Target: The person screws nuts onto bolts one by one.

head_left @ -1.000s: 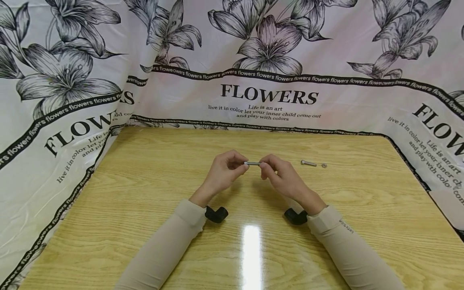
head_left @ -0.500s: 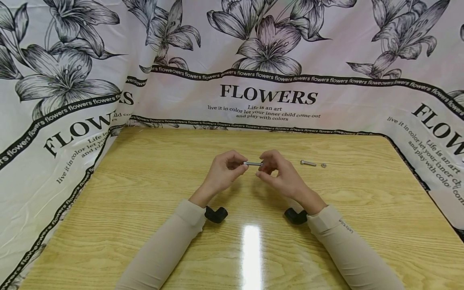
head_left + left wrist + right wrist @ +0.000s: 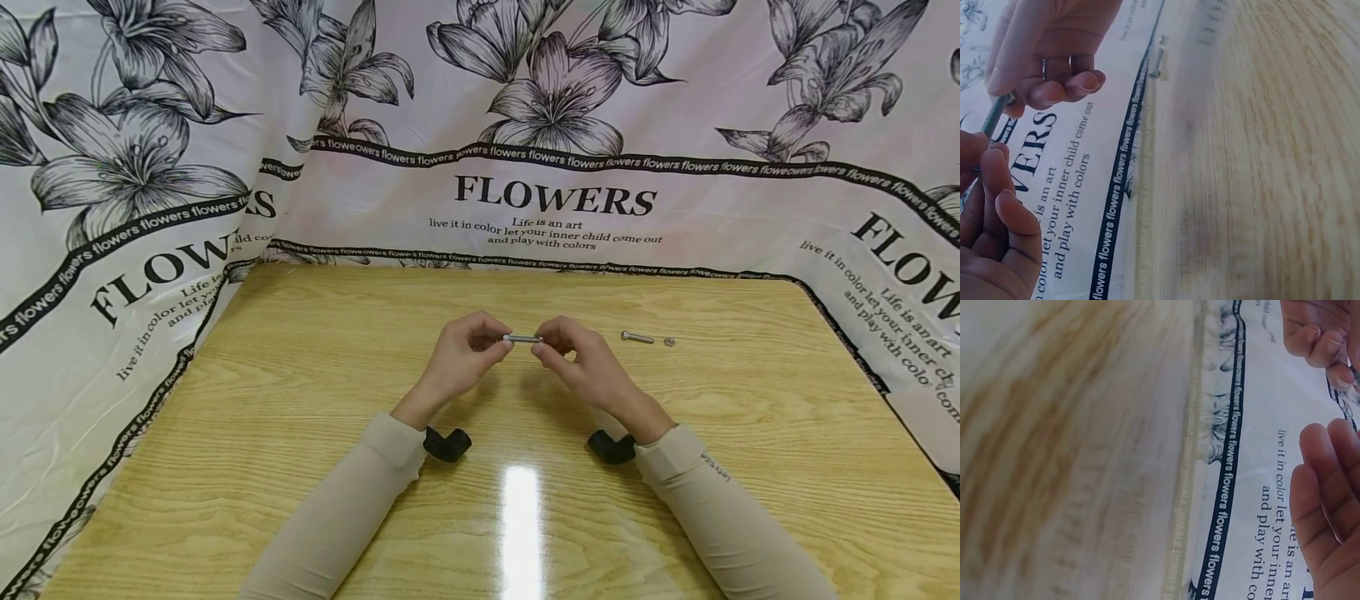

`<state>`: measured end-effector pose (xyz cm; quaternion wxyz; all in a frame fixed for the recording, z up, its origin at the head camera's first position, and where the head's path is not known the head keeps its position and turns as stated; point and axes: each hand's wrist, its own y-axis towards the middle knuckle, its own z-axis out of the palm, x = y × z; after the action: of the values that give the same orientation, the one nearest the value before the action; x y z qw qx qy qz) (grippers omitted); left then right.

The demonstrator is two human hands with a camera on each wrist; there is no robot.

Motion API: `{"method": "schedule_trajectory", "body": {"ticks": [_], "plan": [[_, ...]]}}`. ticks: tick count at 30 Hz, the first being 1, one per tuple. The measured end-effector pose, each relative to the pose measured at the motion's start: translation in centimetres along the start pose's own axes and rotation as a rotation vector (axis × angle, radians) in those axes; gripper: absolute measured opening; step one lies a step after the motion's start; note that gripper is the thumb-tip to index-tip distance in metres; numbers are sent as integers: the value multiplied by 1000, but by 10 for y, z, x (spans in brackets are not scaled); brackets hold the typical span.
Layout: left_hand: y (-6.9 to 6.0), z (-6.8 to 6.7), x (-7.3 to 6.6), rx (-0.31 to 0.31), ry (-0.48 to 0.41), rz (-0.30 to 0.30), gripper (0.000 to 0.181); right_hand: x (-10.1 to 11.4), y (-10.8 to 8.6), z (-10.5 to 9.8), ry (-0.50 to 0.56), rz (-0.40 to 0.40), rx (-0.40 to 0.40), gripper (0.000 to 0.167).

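Note:
A silver bolt (image 3: pixel 522 338) is held sideways above the table between both hands. My left hand (image 3: pixel 467 357) pinches its left end between thumb and fingers, hiding most of the head. At the other end, a small nut (image 3: pixel 1011 98) shows by the fingertips of my right hand (image 3: pixel 583 358). The right thumb and forefinger pinch that nut on the bolt's tip. In the left wrist view, the threaded shank is bare between the two hands. The right wrist view shows the right hand's other fingers (image 3: pixel 1322 494) held away from the bolt, which is mostly out of frame.
A second bolt (image 3: pixel 637 337) lies on the wooden table (image 3: pixel 315 358) right of the hands, with a loose nut (image 3: pixel 670 342) beside it. Flower-printed cloth (image 3: pixel 555 200) hangs along the back and sides. Black wrist mounts (image 3: pixel 447 445) sit under both wrists.
The right fingers were closed round the bolt's end, spread apart half a second ago, and now close on the nut again. The left hand and the bolt have hardly moved.

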<state>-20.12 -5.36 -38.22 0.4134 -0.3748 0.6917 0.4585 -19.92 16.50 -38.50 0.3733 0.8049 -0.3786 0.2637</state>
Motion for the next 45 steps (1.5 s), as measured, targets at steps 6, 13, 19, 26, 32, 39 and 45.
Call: {"method": "schedule_trajectory", "body": {"ticks": [6, 13, 19, 26, 32, 39, 45], "plan": [[0, 0, 1, 3, 1, -3, 8, 1, -1, 0, -15, 20, -2, 10], [-1, 0, 0, 1, -3, -5, 8, -1, -1, 0, -23, -20, -2, 34], [-1, 0, 0, 2, -7, -7, 9, -3, -1, 0, -23, -68, -31, 24], [-1, 0, 1, 4, -17, -8, 8, -1, 0, 0, -36, -39, -34, 14], [-1, 0, 0, -2, -11, -3, 8, -2, 0, -1, -41, -9, -14, 10], [-1, 0, -1, -8, 0, -11, 9, -2, -1, -1, -25, 3, -12, 30], [-1, 0, -1, -3, -5, -8, 9, -3, 1, -1, -28, -60, -26, 22]]}}
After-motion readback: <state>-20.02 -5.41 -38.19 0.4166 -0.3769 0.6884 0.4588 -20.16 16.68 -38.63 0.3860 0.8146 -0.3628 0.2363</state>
